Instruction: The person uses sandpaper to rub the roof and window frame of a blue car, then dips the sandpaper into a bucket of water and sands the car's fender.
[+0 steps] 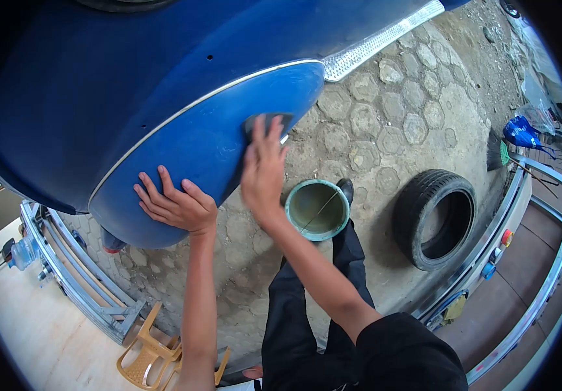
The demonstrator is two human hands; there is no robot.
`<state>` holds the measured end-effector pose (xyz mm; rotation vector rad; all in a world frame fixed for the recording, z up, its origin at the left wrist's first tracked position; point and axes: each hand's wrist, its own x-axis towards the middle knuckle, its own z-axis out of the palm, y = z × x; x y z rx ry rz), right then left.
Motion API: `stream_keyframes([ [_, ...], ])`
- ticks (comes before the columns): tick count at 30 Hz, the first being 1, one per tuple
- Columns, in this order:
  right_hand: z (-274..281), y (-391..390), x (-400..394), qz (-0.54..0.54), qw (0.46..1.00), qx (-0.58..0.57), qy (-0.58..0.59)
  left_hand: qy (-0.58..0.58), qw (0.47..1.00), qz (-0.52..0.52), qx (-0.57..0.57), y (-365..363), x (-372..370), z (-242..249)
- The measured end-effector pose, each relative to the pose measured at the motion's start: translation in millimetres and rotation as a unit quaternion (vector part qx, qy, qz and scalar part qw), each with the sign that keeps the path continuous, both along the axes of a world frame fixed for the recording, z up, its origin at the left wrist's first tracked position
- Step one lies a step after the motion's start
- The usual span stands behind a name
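Note:
My left hand [178, 203] lies with spread fingers on the lower left part of a blue vehicle panel [190, 143] edged by a pale trim line. Farther right, my right hand [265, 163], a little blurred, presses a dark grey pad [285, 122] against the panel near its right edge. The pad shows behind and beside the fingertips. Below that hand, a green-rimmed bucket [317, 184] with murky liquid stands on the ground between my legs.
A black tyre [435, 220] lies on the paving at the right, near a metal rail [483, 260]. A silver footboard strip [385, 40] extends from the vehicle. A broom [497, 151] and blue bag [522, 132] are at far right, a tan chair [147, 357] at lower left.

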<state>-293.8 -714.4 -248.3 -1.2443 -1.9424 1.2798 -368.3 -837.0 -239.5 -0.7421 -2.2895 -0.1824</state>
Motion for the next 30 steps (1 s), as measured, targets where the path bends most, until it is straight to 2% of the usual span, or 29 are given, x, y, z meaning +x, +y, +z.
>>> stream_keyframes([
  [2,-10,46,-9,-0.078,0.994,-0.071,0.005,0.001,1.000,0.005,-0.003,1,0,2],
  [5,-2,46,-21,-0.078,0.997,-0.012,-0.009,-0.001,1.000,0.004,0.001,-1,3,1],
  [6,8,26,-9,-0.016,1.000,0.016,-0.017,0.001,1.000,0.000,0.004,1,1,0],
  [9,14,-7,23,0.089,0.994,-0.047,-0.044,-0.005,1.000,0.003,0.003,2,2,1],
  [13,-15,70,-8,-0.076,0.989,-0.121,0.035,0.001,1.000,0.007,-0.006,0,1,0],
  [14,-6,66,-16,-0.086,0.989,-0.119,-0.003,0.004,1.000,0.002,-0.001,2,0,-1],
  [17,5,20,11,0.036,0.999,-0.021,-0.022,0.002,1.000,-0.005,0.003,2,0,0],
  [18,-5,11,23,0.061,0.997,-0.043,-0.033,0.001,1.000,0.000,-0.003,0,1,1],
  [21,-25,58,15,-0.066,0.969,-0.230,0.067,0.006,1.000,0.003,-0.011,2,-1,-1],
  [22,-45,82,7,-0.080,0.976,-0.196,0.058,0.006,1.000,0.004,-0.016,-1,-1,-1],
  [25,-23,93,-16,-0.066,0.991,-0.110,-0.036,-0.007,1.000,-0.009,0.001,-1,-1,-3],
  [26,-13,73,-9,-0.024,0.999,-0.038,-0.018,-0.009,1.000,-0.010,0.002,0,-1,-1],
  [29,-3,36,18,0.050,0.996,-0.076,0.010,-0.006,1.000,-0.005,-0.008,-1,-1,-1],
  [30,-8,46,16,0.033,0.995,-0.091,-0.007,-0.005,1.000,-0.003,-0.010,0,-1,0],
])
